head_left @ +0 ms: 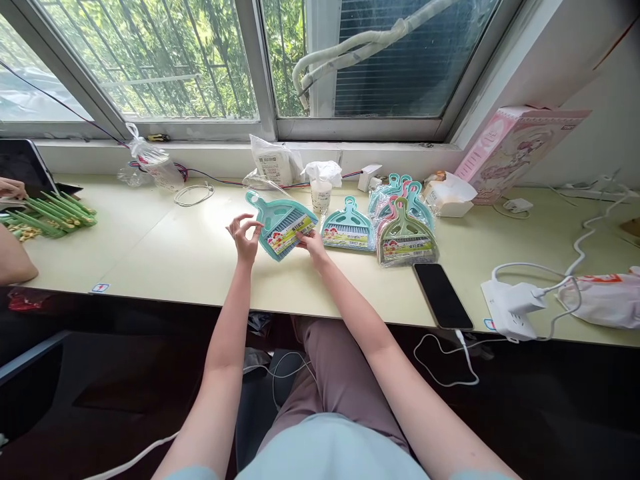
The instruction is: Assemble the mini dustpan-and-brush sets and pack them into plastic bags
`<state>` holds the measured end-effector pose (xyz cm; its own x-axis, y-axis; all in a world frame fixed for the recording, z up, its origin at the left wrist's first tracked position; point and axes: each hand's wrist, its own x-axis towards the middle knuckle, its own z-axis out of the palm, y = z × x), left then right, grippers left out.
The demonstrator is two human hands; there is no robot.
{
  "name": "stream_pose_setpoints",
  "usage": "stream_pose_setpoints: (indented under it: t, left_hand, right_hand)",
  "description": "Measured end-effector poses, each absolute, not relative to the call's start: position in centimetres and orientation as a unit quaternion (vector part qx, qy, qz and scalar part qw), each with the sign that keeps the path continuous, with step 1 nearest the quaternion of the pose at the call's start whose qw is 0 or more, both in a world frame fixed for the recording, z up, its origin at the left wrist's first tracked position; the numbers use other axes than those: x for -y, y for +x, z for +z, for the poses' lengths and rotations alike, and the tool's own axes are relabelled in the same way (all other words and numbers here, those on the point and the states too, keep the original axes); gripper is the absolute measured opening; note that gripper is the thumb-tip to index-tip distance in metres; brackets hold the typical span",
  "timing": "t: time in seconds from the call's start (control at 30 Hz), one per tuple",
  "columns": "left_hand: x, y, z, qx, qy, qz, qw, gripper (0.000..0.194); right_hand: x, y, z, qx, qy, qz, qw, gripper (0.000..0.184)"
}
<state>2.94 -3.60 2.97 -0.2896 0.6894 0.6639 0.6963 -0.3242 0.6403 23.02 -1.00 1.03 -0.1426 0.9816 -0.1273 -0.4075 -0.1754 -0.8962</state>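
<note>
The teal dustpan pack lies tilted on the desk between your hands, handle pointing up and left, well back from the front edge. Your right hand is at its lower right corner, thumb and fingers seeming to pinch the plastic; exact grip hard to tell. Your left hand is at its left side, fingers spread and curved, tips just beside the pack, no pinch. Right of you, a second teal pack sits just beside your right hand, then an olive pack and a pile of packs behind it. A phone lies at the front desk edge, further right. Left, a co-worker's hand is well apart, near green sticks.
</note>
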Motion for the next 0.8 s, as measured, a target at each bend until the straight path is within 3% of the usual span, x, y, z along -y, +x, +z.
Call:
stream_pose_setpoints:
  t: [0.17,0.3,0.4,0.47,0.53,0.67,0.8]
  left_hand:
    - [4.0,3.8,3.1,0.554,-0.604,-0.571,-0.043,0.013]
    - [3.4,2.7,2.6,0.589,-0.447,-0.673,0.017,0.064]
    - [2.4,1.5,2.1,0.576,-0.405,-0.688,-0.174,0.078]
    - [1.9,1.2,1.8,0.497,-0.425,-0.667,-0.355,0.085]
    - [1.7,1.6,1.5,0.427,-0.443,-0.645,-0.453,0.084]
    - [1.9,3.2,0.9,0.397,-0.468,-0.603,-0.509,0.070]
    - [2.2,4.0,0.6,0.399,-0.476,-0.589,-0.517,0.077]
  right_hand:
    - [1.2,22.8,1.1,0.362,-0.408,0.645,0.535,0.014]
    - [1.2,22.7,1.1,0.343,-0.407,0.653,0.539,0.016]
    - [1.3,22.7,1.1,0.326,-0.397,0.667,0.539,0.016]
    - [1.4,22.6,1.1,0.323,-0.392,0.674,0.536,0.012]
    - [1.5,22.4,1.1,0.327,-0.390,0.674,0.536,0.009]
    - [1.8,21.9,1.0,0.333,-0.411,0.651,0.545,0.012]
    - [1.9,21.7,0.8,0.320,-0.435,0.626,0.563,0.017]
